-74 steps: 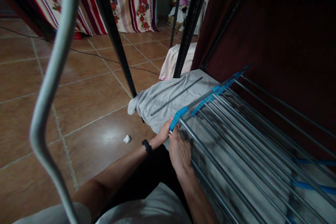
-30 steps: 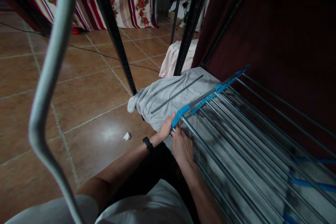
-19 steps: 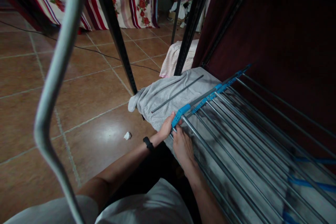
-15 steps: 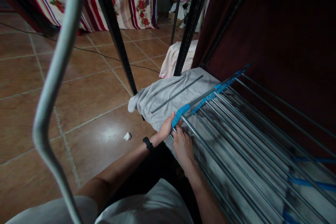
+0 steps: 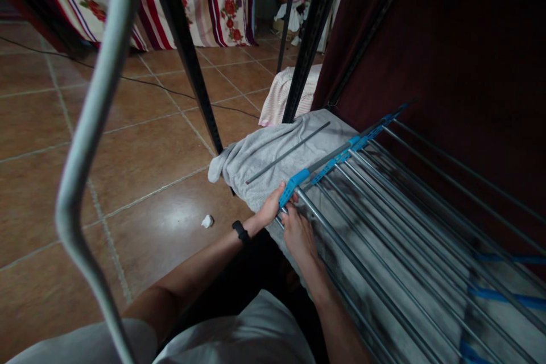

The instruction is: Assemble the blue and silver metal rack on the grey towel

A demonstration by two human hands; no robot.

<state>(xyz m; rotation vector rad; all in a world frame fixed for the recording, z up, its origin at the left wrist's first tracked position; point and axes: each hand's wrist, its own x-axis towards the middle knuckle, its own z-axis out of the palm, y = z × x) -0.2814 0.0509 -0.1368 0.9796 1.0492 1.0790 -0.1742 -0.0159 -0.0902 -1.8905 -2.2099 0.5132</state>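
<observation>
A metal drying rack with several grey rods and blue plastic joints lies over a grey blanket. My left hand, with a black band on the wrist, is closed around the blue corner joint at the rack's near end. Just to its right, my right hand is closed on a thin rod at the same corner, its fingertips partly hidden under the joint. A loose grey rod lies on the blanket beyond the rack's end.
A bent pale pole stands close on the left. Black perforated posts rise by the blanket. A crumpled white scrap and a black cable lie on the tiled floor. Dark red cloth hangs at right, a flowered curtain behind.
Almost nothing differs. My right hand has shifted very slightly at the corner, while my left hand keeps its hold on the joint.
</observation>
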